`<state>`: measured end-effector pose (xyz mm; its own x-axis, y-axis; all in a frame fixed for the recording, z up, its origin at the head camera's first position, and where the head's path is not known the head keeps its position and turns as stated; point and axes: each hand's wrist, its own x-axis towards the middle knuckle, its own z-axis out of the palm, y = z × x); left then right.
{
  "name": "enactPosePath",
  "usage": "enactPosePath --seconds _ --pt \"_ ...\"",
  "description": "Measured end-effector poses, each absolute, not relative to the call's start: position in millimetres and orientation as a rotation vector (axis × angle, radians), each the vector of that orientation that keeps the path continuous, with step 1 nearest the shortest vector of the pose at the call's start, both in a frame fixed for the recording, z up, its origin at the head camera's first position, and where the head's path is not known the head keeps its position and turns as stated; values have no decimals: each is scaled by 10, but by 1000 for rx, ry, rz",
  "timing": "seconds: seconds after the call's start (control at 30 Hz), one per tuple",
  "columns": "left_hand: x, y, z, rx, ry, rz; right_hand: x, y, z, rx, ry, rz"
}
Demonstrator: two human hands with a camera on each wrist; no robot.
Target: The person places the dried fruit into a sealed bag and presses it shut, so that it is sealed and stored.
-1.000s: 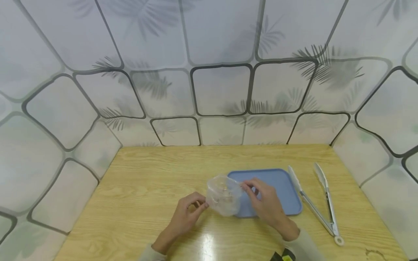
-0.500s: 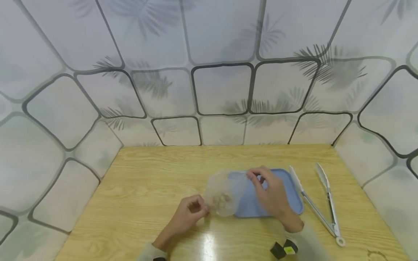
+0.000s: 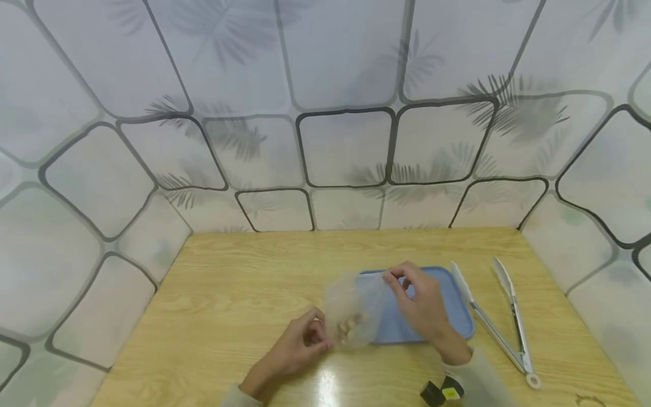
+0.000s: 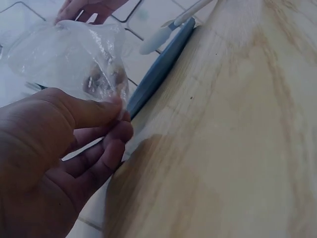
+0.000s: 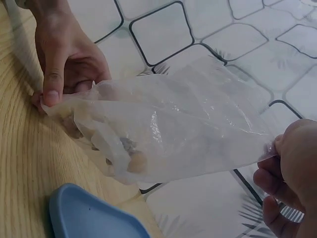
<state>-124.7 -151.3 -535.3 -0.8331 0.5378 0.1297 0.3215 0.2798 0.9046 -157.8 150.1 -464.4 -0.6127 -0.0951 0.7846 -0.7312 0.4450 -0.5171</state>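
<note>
A clear plastic bag (image 3: 356, 305) is stretched between both hands, overlapping the left part of a blue tray (image 3: 447, 299) in the head view. Several small brownish pieces lie gathered in its lower end, seen through the film in the right wrist view. My left hand (image 3: 302, 342) pinches the bag's lower corner between thumb and fingers, low over the table. Higher up, my right hand (image 3: 419, 299) pinches the opposite upper corner. In the left wrist view the bag (image 4: 74, 54) hangs just past the left thumb. What the pieces are is too blurred to tell.
Metal tongs (image 3: 513, 350) with pale tips lie spread to the right of the tray. The wooden table (image 3: 229, 282) ends at a patterned wall covering (image 3: 346, 147) at the back and sides. A dark wrist device (image 3: 442, 391) sits by the right sleeve.
My right hand has moved up and slightly right, drawing the bag out taller and flatter. The left hand has shifted slightly down and right; the pieces now sit at the bag's lower end.
</note>
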Motion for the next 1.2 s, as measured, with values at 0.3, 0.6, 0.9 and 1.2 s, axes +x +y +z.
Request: enactPosePath --seconds 0.3,0.6,0.9,1.2 --pt "-1222 -1458 -5139 781 2485 1569 -1516 1466 -4617 756 -2027 1226" --pt "-1333 -1321 -4871 1059 2675 1838 -1429 1490 -4610 755 -2077 1323" --pt "-1265 -1304 -4769 836 2415 2089 -1332 1604 -4796 786 -2193 1477" --pt "-1261 -1284 -4655 494 2313 2302 -1141 1598 -5060 823 -2666 1766"
